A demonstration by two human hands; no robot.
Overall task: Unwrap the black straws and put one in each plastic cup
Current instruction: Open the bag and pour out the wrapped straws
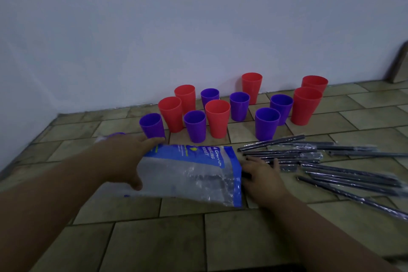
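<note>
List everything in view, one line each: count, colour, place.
red plastic cups: six, red, upright on the floor near the wall.
purple plastic cups: six, purple, upright among the red ones.
purple item: one, left of the cups, mostly hidden, so I cannot identify it.
wrapped straws: loose pile, black in clear wrappers, on the floor at right; count unclear.
plastic bag: one, clear with a blue band, between the hands.
floor: beige tiles.
wall: white, behind the cups.
leaning board: one, brownish, far right.
left hand: at the bag's left edge.
right hand: fingers on the nearest straws.
</note>
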